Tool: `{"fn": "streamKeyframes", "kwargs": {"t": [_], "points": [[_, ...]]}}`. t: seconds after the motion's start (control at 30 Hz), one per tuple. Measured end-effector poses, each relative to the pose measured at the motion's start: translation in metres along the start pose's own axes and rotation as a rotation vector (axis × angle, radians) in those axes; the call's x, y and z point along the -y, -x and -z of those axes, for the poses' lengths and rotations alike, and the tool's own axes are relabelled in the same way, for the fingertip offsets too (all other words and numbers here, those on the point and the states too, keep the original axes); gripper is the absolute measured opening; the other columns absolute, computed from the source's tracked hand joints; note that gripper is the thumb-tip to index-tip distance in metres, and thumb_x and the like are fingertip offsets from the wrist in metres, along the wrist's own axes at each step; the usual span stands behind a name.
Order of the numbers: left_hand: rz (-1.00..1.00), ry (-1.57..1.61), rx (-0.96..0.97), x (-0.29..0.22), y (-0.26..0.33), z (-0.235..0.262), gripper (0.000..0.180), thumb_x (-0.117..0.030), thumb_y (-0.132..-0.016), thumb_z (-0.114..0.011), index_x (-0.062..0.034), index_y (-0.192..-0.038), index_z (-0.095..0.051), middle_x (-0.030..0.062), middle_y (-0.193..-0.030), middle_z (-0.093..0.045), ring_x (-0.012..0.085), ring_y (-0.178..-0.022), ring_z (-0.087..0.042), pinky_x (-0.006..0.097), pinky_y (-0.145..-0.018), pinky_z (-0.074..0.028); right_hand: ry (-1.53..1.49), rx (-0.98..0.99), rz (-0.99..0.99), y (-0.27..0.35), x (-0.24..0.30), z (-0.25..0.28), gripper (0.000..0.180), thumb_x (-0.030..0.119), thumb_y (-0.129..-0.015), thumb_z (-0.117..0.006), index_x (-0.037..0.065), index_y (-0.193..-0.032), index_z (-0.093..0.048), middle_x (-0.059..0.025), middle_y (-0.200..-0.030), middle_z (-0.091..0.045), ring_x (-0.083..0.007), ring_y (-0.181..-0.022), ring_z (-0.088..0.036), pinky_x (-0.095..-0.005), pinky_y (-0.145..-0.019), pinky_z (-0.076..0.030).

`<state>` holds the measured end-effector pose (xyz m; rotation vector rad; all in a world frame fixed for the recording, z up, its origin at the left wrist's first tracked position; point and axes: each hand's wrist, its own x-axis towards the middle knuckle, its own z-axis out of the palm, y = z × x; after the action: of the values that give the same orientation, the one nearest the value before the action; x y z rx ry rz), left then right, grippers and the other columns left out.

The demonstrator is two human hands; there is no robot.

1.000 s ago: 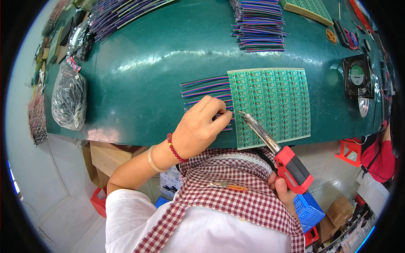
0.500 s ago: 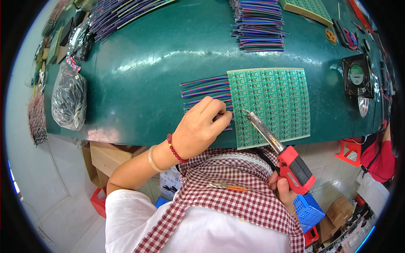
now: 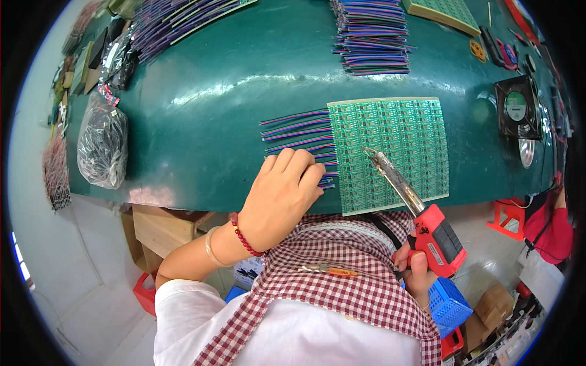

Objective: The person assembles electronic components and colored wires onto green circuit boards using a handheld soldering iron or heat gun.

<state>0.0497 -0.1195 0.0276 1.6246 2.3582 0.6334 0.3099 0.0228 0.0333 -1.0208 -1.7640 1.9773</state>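
Note:
A green panel of small circuit boards lies on the table before me. Several short multi-coloured wires reach out from its left edge in rows. My left hand is bent over the lower wires, its fingers curled and closed on them just beside the panel; the fingertips are partly hidden. In my right hand is a red and black soldering gun, gripped by its handle. Its metal tip points up and left over the panel's left part, a little away from the wires; I cannot tell whether it touches.
Bundled wires lie at the back, with more at the back left. A stack of panels is at the back right. A small fan stands right, a clear bag left. The table's front edge runs close to me.
The soldering gun has moved right and its tip slightly up, away from the wire ends. My left hand has shifted a little left and down, its fingers now more bunched together.

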Motion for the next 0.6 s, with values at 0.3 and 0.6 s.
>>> {"fn": "streamKeyframes", "kwargs": {"t": [0.3, 0.6], "points": [[-0.009, -0.024, 0.066, -0.007, 0.015, -0.003, 0.03, -0.001, -0.073, -0.07, -0.003, -0.1, -0.056, 0.0106, -0.095, -0.054, 0.0288, -0.087, -0.052, 0.039, -0.075, -0.042, 0.001, 0.013, 0.06, -0.004, -0.003, 0.003, 0.049, 0.034, -0.096, -0.055, -0.005, -0.123, -0.045, -0.0099, -0.071, -0.054, -0.0127, -0.053, -0.046, -0.03, -0.053, -0.045], [-0.103, 0.034, -0.056, -0.012, 0.014, -0.01, 0.025, 0.004, -0.074, -0.065, 0.0004, -0.098, -0.055, 0.0135, -0.092, -0.054, 0.0313, -0.083, -0.053, 0.039, -0.074, -0.045, -0.087, -0.057, 0.159, -0.013, -0.001, 0.002, 0.046, 0.033, -0.096, -0.055, -0.004, -0.121, -0.046, -0.0089, -0.067, -0.053, -0.0114, -0.048, -0.044, -0.0272, -0.048, -0.044]]}}
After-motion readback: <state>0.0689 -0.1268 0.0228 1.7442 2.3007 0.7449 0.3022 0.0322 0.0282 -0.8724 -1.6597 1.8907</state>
